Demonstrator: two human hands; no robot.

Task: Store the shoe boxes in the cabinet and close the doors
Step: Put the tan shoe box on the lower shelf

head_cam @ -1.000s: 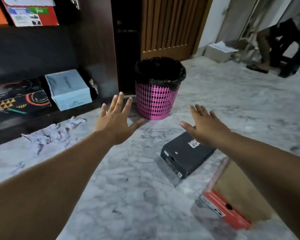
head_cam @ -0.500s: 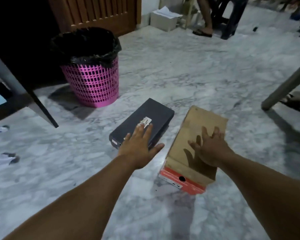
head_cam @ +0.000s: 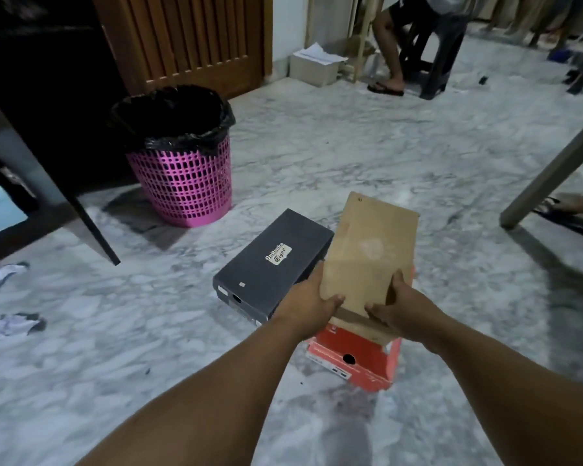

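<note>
A red shoe box (head_cam: pixel 357 361) with a brown cardboard lid (head_cam: pixel 371 250) sits on the marble floor in front of me. My left hand (head_cam: pixel 312 297) grips the lid's near left edge and my right hand (head_cam: pixel 396 306) grips its near right edge. The lid's near end is raised off the red base. Just left of it lies a black shoe box (head_cam: pixel 273 264) with a white label, untouched. The dark cabinet (head_cam: pixel 21 136) stands at the far left with its door (head_cam: pixel 81 213) swung open.
A pink bin (head_cam: pixel 182 183) with a black liner stands behind the black box. Crumpled paper (head_cam: pixel 0 274) lies at the left. A table leg (head_cam: pixel 552 173) slants at the right beside a sandalled foot (head_cam: pixel 566 213). A seated person (head_cam: pixel 394 45) is at the back.
My view swung from the cabinet to the floor. My left hand left the black box and joined my right on the brown lid. Both now grip its near edges, with the near end lifted.
</note>
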